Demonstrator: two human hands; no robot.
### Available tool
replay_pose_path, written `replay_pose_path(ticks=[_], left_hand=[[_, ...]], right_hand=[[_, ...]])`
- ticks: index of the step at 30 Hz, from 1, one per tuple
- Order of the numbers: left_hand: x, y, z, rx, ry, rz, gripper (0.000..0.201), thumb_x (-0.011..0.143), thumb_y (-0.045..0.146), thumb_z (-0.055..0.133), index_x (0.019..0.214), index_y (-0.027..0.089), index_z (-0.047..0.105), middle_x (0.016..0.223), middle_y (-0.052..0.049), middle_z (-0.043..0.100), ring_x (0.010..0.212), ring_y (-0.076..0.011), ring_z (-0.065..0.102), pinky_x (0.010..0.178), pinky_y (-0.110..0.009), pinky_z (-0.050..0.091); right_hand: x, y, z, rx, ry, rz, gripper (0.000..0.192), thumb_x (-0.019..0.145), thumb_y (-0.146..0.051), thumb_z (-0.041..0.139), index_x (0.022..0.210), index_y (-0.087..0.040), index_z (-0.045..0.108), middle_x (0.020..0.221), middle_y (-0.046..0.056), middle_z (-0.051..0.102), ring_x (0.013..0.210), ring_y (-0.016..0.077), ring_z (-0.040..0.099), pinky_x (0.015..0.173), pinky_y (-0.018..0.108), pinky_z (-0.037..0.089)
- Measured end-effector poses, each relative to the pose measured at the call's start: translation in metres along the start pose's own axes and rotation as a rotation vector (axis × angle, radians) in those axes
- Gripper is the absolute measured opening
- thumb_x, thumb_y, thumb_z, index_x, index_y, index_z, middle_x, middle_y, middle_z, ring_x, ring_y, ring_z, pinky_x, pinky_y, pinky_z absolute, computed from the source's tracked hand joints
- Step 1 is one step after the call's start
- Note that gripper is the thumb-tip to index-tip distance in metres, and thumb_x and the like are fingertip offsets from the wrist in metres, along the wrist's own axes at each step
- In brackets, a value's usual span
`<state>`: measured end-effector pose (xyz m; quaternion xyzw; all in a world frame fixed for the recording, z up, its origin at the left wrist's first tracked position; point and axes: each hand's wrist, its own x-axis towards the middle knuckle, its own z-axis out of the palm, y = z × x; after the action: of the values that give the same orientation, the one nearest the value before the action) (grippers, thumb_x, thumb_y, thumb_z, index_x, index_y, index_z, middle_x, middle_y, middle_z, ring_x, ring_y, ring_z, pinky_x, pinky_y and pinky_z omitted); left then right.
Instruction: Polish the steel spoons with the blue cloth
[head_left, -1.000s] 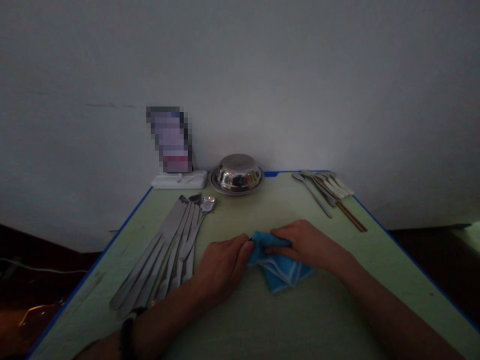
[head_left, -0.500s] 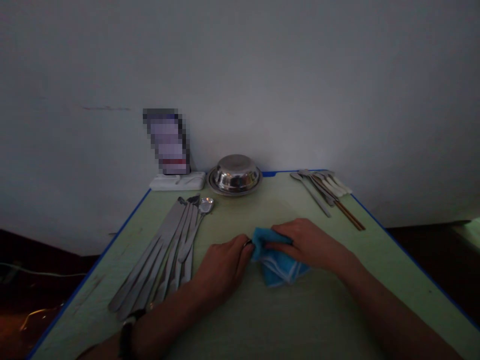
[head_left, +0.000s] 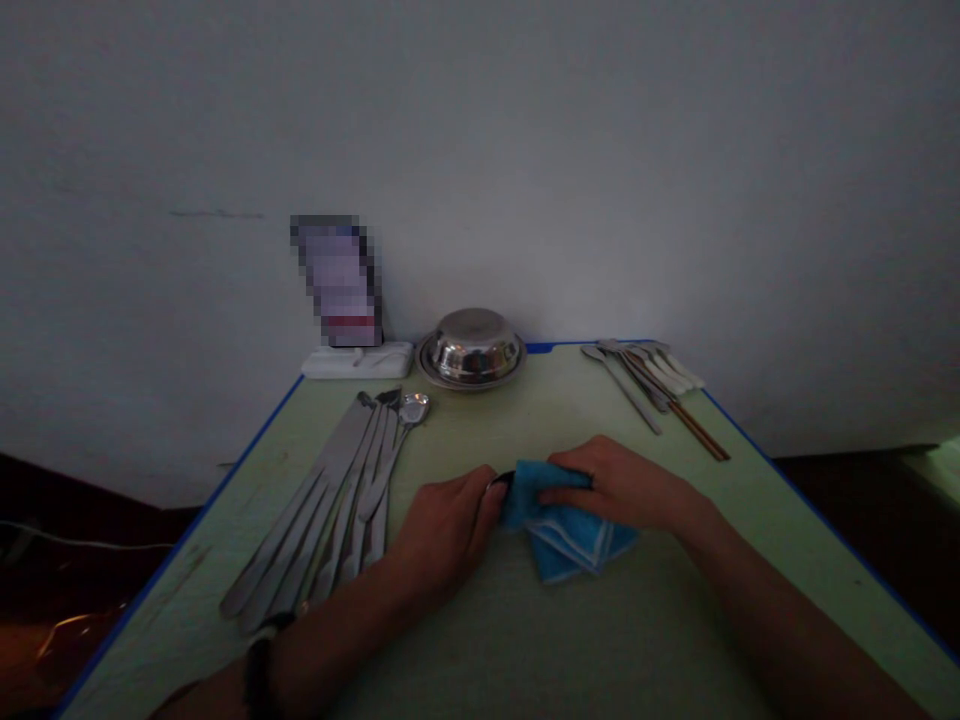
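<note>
My left hand is closed, gripping a thin, dark, shiny piece of cutlery. Only a short stretch of it shows between the hand and the cloth, so its exact kind is hidden. A blue cloth with pale edges is pinched in my right hand and folded around the far end of that piece. Loose folds of the cloth hang down toward the tabletop. Beside my left forearm lies a row of metal cutlery, partly covered by the arm, with a spoon at its right side.
At the table's back edge, a steel bowl lies upside down on a dish. Left of it a blurred phone stands on a white base. Spoons, white-handled pieces and brown chopsticks lie at the back right of the green table.
My right hand and the cloth have shifted slightly to the right, baring a little more of the dark piece. My left hand stays nearly in place.
</note>
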<state>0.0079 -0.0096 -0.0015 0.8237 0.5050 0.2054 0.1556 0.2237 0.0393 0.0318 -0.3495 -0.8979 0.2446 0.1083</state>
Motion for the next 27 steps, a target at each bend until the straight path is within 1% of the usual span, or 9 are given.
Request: replay_pose_path(ticks=[3,7,10,15,17,19,23,25,27], left_hand=[[0.0,0.0,0.002,-0.067,0.041,-0.042,0.029,0.09,0.032,0.026,0.077,0.018,0.048,0.063,0.001,0.055,0.055,-0.0134,0.053,0.053,-0.024,0.035],[0.001,-0.005,-0.001,-0.2,0.173,-0.157,0.03,0.09,0.033,0.027,0.075,0.018,0.048,0.061,0.002,0.054,0.055,-0.0129,0.053,0.052,-0.024,0.036],[0.004,-0.009,-0.011,-0.223,0.265,-0.176,0.032,0.09,0.033,0.025,0.071,0.018,0.046,0.059,0.002,0.05,0.052,-0.0117,0.049,0.049,-0.022,0.036],[0.029,0.002,-0.056,-0.229,0.518,-0.182,0.032,0.092,0.034,0.017,0.093,0.017,0.045,0.069,0.0,0.052,0.06,-0.0117,0.05,0.054,-0.023,0.04],[0.047,0.014,-0.079,-0.235,0.616,-0.077,0.033,0.092,0.035,0.019,0.098,0.018,0.046,0.083,-0.002,0.056,0.073,-0.0124,0.053,0.066,-0.024,0.042],[0.064,0.026,-0.101,-0.212,0.668,0.043,0.034,0.092,0.034,0.021,0.104,0.018,0.048,0.092,-0.004,0.056,0.084,-0.0134,0.052,0.076,-0.026,0.041],[0.079,0.038,-0.137,-0.131,0.863,0.08,0.031,0.091,0.027,0.03,0.112,0.017,0.05,0.102,-0.005,0.054,0.095,-0.0141,0.05,0.084,-0.028,0.04],[0.076,0.034,-0.148,-0.1,0.855,0.095,0.027,0.089,0.025,0.037,0.108,0.018,0.055,0.099,-0.004,0.056,0.088,-0.0133,0.053,0.075,-0.025,0.043],[0.071,0.027,-0.156,-0.06,0.712,0.13,0.024,0.087,0.025,0.042,0.102,0.019,0.06,0.092,-0.002,0.06,0.08,-0.0118,0.055,0.07,-0.022,0.044]], right_hand=[[0.0,0.006,-0.002,0.027,-0.027,-0.002,0.031,0.08,-0.043,0.048,0.074,-0.016,0.061,0.062,0.001,0.059,0.06,0.0127,0.054,0.06,0.025,0.037],[-0.008,0.026,-0.014,0.232,0.015,0.132,0.028,0.08,-0.042,0.049,0.081,-0.018,0.063,0.064,-0.001,0.06,0.055,0.0112,0.053,0.05,0.022,0.038],[-0.007,0.019,-0.015,0.304,0.062,0.151,0.028,0.08,-0.041,0.048,0.083,-0.017,0.062,0.066,0.0,0.06,0.056,0.0113,0.053,0.05,0.022,0.04],[0.019,-0.025,-0.03,0.357,0.031,0.035,0.03,0.082,-0.042,0.043,0.084,-0.016,0.058,0.073,0.001,0.061,0.061,0.0118,0.054,0.055,0.022,0.042],[0.035,-0.041,-0.048,0.336,0.069,-0.028,0.03,0.083,-0.043,0.043,0.086,-0.017,0.058,0.073,0.001,0.06,0.062,0.0117,0.053,0.054,0.022,0.041],[0.052,-0.052,-0.067,0.336,0.199,-0.095,0.029,0.083,-0.042,0.043,0.087,-0.018,0.059,0.076,0.001,0.06,0.064,0.0116,0.053,0.056,0.021,0.041],[0.071,-0.062,-0.09,0.366,0.455,-0.132,0.029,0.083,-0.042,0.043,0.087,-0.017,0.057,0.073,0.001,0.058,0.064,0.0119,0.051,0.057,0.022,0.041],[0.073,-0.061,-0.092,0.368,0.423,-0.151,0.029,0.083,-0.041,0.042,0.088,-0.017,0.058,0.074,0.001,0.059,0.065,0.0123,0.052,0.058,0.022,0.042],[0.071,-0.059,-0.091,0.336,0.343,-0.177,0.028,0.083,-0.04,0.043,0.093,-0.019,0.059,0.08,0.001,0.061,0.07,0.013,0.054,0.061,0.023,0.042]])
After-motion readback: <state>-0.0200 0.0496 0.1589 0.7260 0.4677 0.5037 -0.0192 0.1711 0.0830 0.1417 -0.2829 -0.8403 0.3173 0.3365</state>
